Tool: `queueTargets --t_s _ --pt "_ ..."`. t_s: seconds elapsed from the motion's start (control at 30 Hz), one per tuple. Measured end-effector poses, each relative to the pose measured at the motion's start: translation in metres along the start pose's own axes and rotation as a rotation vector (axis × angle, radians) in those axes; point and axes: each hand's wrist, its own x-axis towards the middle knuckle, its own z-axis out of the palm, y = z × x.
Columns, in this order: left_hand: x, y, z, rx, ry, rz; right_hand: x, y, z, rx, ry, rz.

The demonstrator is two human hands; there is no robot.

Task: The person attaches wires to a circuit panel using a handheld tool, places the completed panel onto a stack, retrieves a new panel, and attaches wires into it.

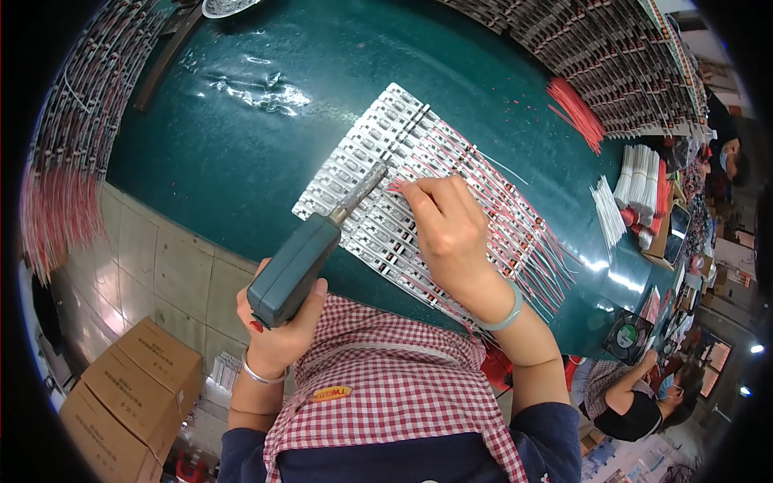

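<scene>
My left hand (pixel 282 318) is wrapped round a dark green soldering gun (pixel 294 270). Its metal tip slants up to the right and reaches over a panel of white modules (pixel 362 153), set in rows with small silver parts. Just right of the tip, my right hand (pixel 452 229) pinches the end of some red wires (pixel 397 185), thumb and finger together. How many wires lie in the pinch is hard to see. Across the panel's right side run many thin red and white wires (pixel 555 266), whose loose ends hang past its edge.
The panel lies on a dark green table (pixel 225 161). Red wires (pixel 576 113) and white wires (pixel 608 213) lie in bundles at the right. Stacked wired panels (pixel 88 105) stand far left, others (pixel 596 48) far right. A small fan (pixel 628 334) is near a co-worker (pixel 644 398). Cardboard boxes (pixel 133 394) sit lower left.
</scene>
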Motion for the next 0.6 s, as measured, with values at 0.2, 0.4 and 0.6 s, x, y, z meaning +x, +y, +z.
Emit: queueTargets --t_s 0.2,0.4,0.6 --pt "0.0036 0.0007 -0.0003 0.023 -0.039 0.051 0.0016 -0.0013 0.0024 -0.022 -0.015 0.004" --pt "0.0044 0.0007 0.0007 0.016 -0.049 0.097 0.0017 -0.0024 0.0014 -0.034 -0.029 -0.001" --pt "0.0053 0.0018 0.001 0.046 -0.078 0.1 0.0003 -0.0024 0.0015 -0.047 -0.039 0.003"
